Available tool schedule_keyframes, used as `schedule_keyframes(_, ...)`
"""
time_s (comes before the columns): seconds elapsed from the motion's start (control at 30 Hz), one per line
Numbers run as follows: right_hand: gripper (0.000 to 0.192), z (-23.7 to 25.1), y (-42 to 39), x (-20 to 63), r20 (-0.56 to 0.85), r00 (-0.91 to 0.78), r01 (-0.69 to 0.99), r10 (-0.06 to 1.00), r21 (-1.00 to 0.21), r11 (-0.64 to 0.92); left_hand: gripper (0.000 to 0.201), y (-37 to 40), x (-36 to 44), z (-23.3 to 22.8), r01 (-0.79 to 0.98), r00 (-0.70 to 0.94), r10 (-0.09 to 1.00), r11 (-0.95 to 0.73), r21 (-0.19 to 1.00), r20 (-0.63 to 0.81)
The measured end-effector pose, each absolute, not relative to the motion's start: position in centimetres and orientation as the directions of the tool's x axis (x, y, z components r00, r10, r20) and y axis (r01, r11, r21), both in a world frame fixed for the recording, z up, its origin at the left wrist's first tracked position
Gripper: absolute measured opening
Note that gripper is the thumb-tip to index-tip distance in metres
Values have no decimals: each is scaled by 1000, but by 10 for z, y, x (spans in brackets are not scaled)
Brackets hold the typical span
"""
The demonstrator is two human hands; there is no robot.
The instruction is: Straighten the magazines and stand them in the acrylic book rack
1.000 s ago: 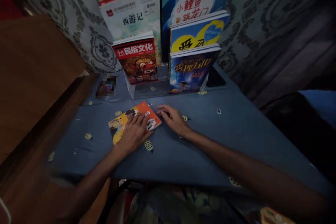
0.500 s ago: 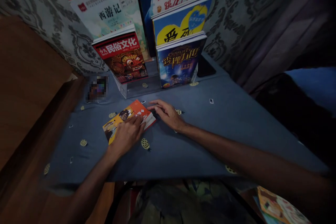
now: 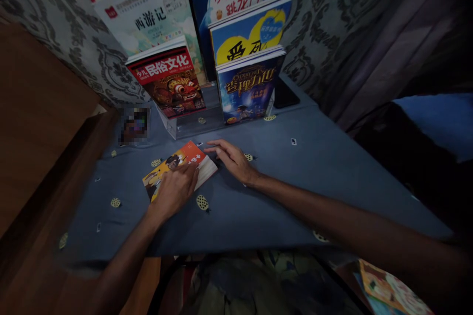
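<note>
On the blue cloth-covered surface (image 3: 314,177), a thin orange-and-yellow paperback book (image 3: 173,167) lies flat near the front left, well short of the clear acrylic book stand (image 3: 192,125) behind it. The left hand (image 3: 175,189) rests palm down on the book's near half, fingers spread and pressing flat, its grip not closed around anything. The right hand (image 3: 231,157) lies open just beside the book's right edge, fingertips reaching toward that corner; whether they touch the pages cannot be told.

Compared with half a second ago, the book's right edge now shows a wider pale band of page ends, as if the cover there has lifted slightly. The left hand has slid a little toward the near edge of the book, and the right hand sits in much the same spot. The view has shifted only slightly.

Behind, the stand holds a red folk-culture book (image 3: 166,81) and a dark blue fantasy-cover book (image 3: 246,83), with taller books stacked behind them against the patterned grey wallpaper (image 3: 325,24). A brown wooden panel (image 3: 40,108) borders the surface on the left. To the right of the hands the blue cloth is open up to the far right edge; the front edge runs just below the forearms.
</note>
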State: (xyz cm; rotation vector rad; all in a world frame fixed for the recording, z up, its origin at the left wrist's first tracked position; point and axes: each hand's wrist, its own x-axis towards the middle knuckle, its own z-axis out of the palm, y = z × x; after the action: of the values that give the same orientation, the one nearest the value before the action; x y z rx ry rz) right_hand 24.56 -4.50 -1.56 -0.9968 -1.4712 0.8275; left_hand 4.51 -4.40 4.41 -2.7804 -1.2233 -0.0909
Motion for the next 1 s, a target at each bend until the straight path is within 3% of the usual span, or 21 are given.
schedule_keyframes(0.2,29,-14,-44,247,430,-14,191,903,-885,424,28,-47,45,37,715,699,703,-688,-120,134)
schedule_keyframes(0.37,27,-12,-52,245,456,-10,339,890,-836,432,31,-51,43,23,668,743,635,-723,-175,211)
schedule_keyframes(0.5,25,-15,-65,245,510,-160,554,845,-662,505,34,-47,38,22,659,747,630,-745,-108,211)
schedule_keyframes(0.63,27,-17,-74,250,549,-319,598,773,-516,613,36,-27,33,24,688,723,675,-723,-64,146)
schedule_keyframes(0.77,30,-17,-77,253,553,-350,583,756,-503,638,41,4,34,21,724,689,717,-687,-62,106)
schedule_keyframes(1.0,34,-19,-74,254,544,-316,558,777,-555,617,41,31,38,13,714,692,704,-701,-5,162)
